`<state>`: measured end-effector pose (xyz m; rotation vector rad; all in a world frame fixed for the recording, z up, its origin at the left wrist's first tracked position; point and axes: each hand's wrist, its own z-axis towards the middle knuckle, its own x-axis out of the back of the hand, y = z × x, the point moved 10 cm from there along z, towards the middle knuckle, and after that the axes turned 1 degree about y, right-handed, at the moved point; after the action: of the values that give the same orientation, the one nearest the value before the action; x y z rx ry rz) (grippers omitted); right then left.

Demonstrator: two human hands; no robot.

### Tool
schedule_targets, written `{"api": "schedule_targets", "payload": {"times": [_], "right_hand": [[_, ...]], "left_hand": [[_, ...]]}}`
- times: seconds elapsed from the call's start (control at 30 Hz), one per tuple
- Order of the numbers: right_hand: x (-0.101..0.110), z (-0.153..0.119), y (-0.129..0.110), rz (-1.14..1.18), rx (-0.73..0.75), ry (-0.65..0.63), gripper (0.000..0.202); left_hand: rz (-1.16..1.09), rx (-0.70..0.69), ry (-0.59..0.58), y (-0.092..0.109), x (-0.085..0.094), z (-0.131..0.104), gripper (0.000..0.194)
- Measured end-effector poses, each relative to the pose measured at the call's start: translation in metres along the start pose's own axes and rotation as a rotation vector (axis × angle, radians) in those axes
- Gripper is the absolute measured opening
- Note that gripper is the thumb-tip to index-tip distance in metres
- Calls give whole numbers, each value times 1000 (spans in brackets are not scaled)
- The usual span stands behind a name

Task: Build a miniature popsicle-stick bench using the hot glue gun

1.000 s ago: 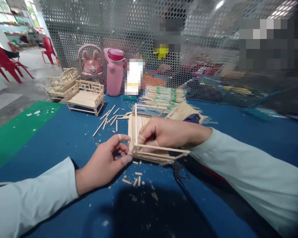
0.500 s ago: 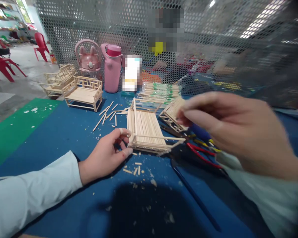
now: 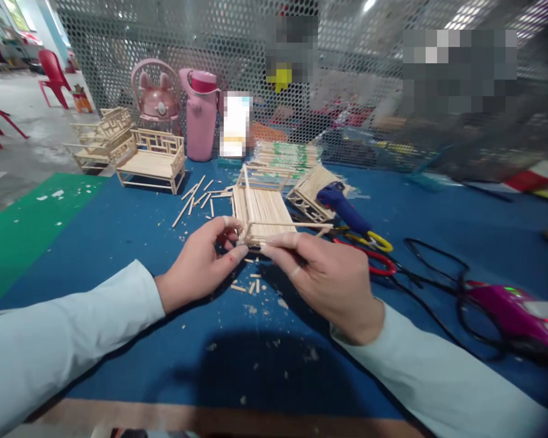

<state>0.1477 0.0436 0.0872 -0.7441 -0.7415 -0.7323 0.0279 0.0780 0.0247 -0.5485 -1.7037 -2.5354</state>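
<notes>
In the head view, a miniature bench made of thin wooden sticks (image 3: 270, 207) stands on the blue table, with rails rising on its sides. My left hand (image 3: 205, 261) is closed on its near left corner, thumb and forefinger at the corner post. My right hand (image 3: 331, 277) pinches thumb and forefinger together at the bench's near edge, close to my left thumb. Whatever lies between those right fingertips is too small to make out. Fingers of both hands wear pale coverings. Short stick offcuts (image 3: 254, 286) lie just in front of the bench.
Finished-looking stick benches (image 3: 153, 164) stand at the back left. Loose sticks (image 3: 196, 198) lie beside them. A tilted stick piece (image 3: 308, 191), blue glue gun (image 3: 347, 210), red-handled pliers (image 3: 379, 264) and cabled purple device (image 3: 516, 310) are to the right. A pink bottle (image 3: 201, 121) stands behind.
My right hand has come down and left from its raised place to the bench's near edge, uncovering the glue gun. My left hand stays at the corner. The dark blue rod in front is out of sight.
</notes>
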Motion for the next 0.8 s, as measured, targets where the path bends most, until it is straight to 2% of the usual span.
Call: {"api": "schedule_targets", "payload": {"times": [0.1, 0.17, 0.27, 0.37, 0.47, 0.6, 0.67, 0.8], "right_hand": [[2, -1, 9, 168, -159, 64, 17], [-6, -3, 16, 384, -309, 29, 20], [-24, -9, 19, 657, -491, -75, 27], [-28, -13, 20, 756, -550, -67, 29], [-26, -15, 21, 789, -554, -18, 30], [-30, -15, 16, 803, -506, -39, 27], [-28, -13, 13, 762, -432, -41, 21], [-11, -6, -1, 587, -175, -33, 7]], "left_hand": [[116, -87, 139, 12, 16, -3, 24], [251, -245, 223, 33, 24, -10, 20], [416, -480, 163, 60, 14, -21, 12], [496, -551, 109, 67, 7, -26, 15], [514, -531, 54, 65, 1, -25, 16], [484, -484, 13, 61, -4, -23, 18], [443, -484, 9, 62, -4, -23, 19], [378, -484, -5, 63, -3, -24, 16]]}}
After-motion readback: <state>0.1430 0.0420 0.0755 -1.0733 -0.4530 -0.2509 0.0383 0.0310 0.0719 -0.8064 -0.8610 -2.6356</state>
